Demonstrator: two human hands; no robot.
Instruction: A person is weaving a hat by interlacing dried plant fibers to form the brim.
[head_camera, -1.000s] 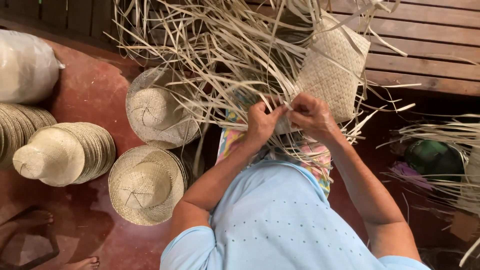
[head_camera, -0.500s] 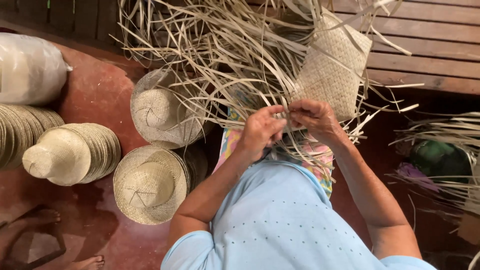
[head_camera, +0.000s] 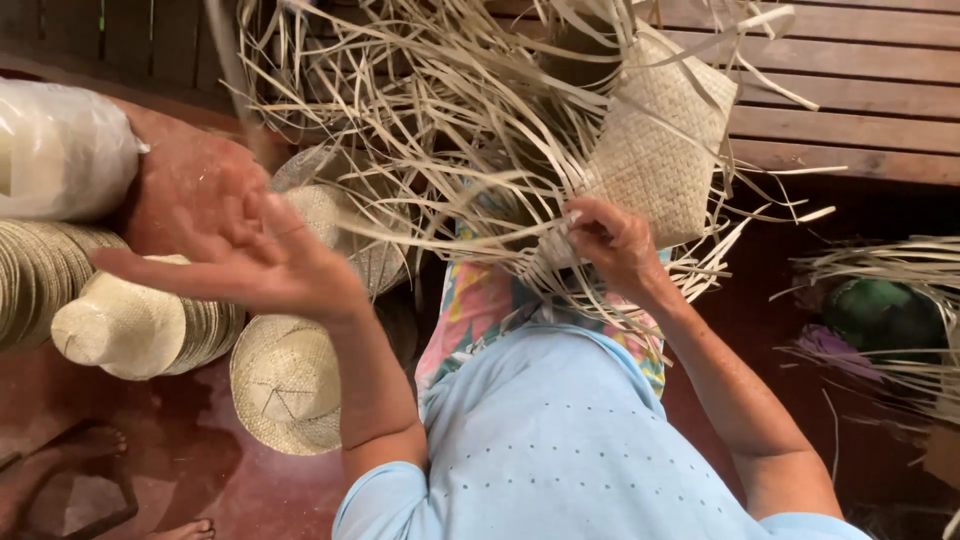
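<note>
Stacked straw hats (head_camera: 140, 325), perhaps unfinished

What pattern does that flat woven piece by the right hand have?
A plain checkered weave of pale straw strips on the woven piece, clearest in the head view, above the right hand.

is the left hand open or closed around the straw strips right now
Open. The left hand is raised off to the side with fingers spread, palm showing and nothing in it, while the right hand pinches the straw strips beside the woven panel.

Pale straw-coloured strips (head_camera: 420, 130) and a checker-woven panel (head_camera: 655, 150) of the same tan are seen. The finished hats (head_camera: 285, 380) are cream. A light blue dotted shirt (head_camera: 560, 450), a bright floral cloth (head_camera: 480, 300) and a dark red floor (head_camera: 190, 470) are shown.
</note>
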